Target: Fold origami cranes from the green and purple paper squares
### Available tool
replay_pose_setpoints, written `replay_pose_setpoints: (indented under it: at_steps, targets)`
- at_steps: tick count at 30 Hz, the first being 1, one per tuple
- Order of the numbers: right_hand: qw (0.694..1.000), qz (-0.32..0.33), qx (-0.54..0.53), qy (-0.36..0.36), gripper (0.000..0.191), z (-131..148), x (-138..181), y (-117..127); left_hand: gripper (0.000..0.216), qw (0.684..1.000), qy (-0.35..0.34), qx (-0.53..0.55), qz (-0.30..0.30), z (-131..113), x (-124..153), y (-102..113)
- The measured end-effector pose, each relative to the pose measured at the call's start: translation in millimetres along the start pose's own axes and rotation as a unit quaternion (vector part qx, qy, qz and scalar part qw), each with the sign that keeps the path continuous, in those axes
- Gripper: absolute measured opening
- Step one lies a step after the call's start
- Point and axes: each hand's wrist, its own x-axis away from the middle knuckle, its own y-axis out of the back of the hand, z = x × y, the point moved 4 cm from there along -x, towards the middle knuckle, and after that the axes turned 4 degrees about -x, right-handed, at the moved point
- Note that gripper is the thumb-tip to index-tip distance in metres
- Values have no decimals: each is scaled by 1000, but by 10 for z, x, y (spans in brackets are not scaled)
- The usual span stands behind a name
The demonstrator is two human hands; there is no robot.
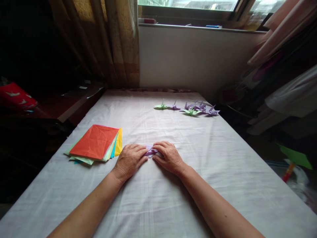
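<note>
A small folded piece of purple origami paper (149, 151) lies at the middle of the cloth-covered table, between my two hands. My left hand (131, 160) has its fingers closed on the paper's left side. On the right side, my right hand (169, 156) presses and grips it with thumb and fingers. Much of the paper is hidden under the fingertips. Left of my left hand sits a stack of coloured paper sheets (95, 142), a creased red-orange one on top, with yellow, green and blue edges poking out.
Several folded purple cranes (198, 106) and a green crane (162, 106) stand along the far right of the white tablecloth (138, 119). A dark side table (71, 102) adjoins at left. Hanging clothes (292, 82) are at right, a curtain (119, 43) beyond.
</note>
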Motion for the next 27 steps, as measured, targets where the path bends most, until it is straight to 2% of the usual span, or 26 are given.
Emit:
replay_pose_setpoints:
  at_steps: [4,9,14,19,23,27]
  targets:
    - [1000,-24,3,9,26,-40,-6,-39,21,1000,4,-24,-1,-25,-35,7]
    - [999,-39,-18,12,27,-87,0,-56,15,997,-32,-60,-27,-21,-25,-35]
    - [999,-23,26,28,32,-85,-7,-66,17,997,-39,-50,-47,41,-26,-65]
    - [997,-5,68,47,19,-41,-43,-59,19,998,-27,-45,-41,42,-36,-44]
    - [996,-1,77,46,18,-13,-56,-27,18,1000,-22,-17,-7,3,-10,13]
    - [997,-6,73,37,18,41,-53,16,17,998,38,48,5,-27,15,102]
